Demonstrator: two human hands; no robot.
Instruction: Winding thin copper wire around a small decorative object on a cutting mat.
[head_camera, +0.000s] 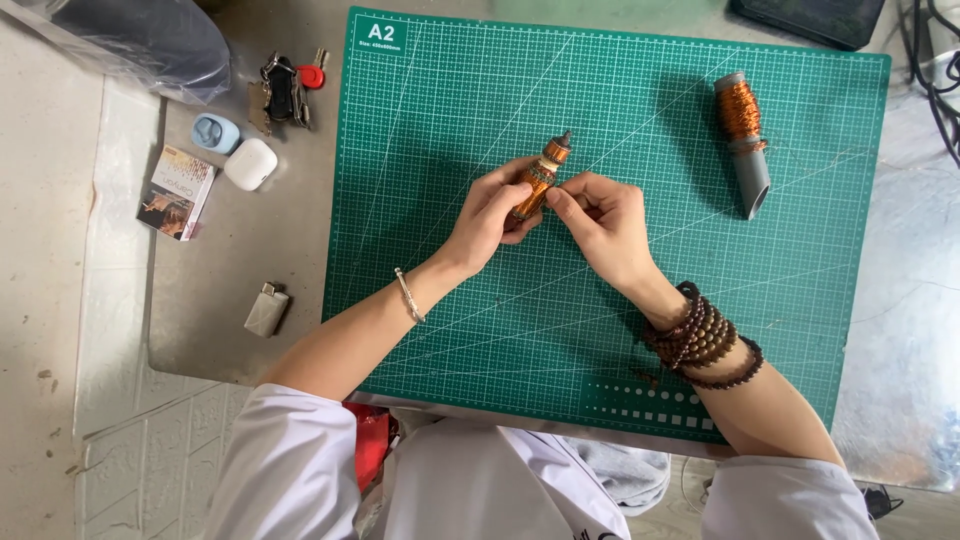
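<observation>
1. Head view, the hold: the left hand (492, 212) is wrapped around the lower part of a small copper-wound spindle (540, 180), fingers clamped on it so it stays tilted, its dark tip pointing up and away from the person. This grip looks meant to keep the piece steady above the green cutting mat (450, 300) and not resting on it.

2. Head view, the other hand: the right hand (598, 222) meets the spindle from the side, thumb and forefinger pinched together right at the winding. Whether they grip a strand of fine wire is too small to tell, though a thin wire does trail across the mat towards the right.

3. Head view, the supply: a grey tube wound with copper wire (743, 140) lies on the mat well apart from the hands, to the upper right, probably within reach as a source of wire.

4. Head view, the thing itself: the spindle is short and slim, banded in bright orange copper with a paler woven-looking ring near the top and a dark pointed cap. It sits near the middle of the mat, between both hands.

5. Head view, set aside: keys (284, 90), a white earbud case (250, 163), a small printed box (176, 192) and a lighter (266, 309) lie on the grey worktop (250, 250) left of the mat.
</observation>
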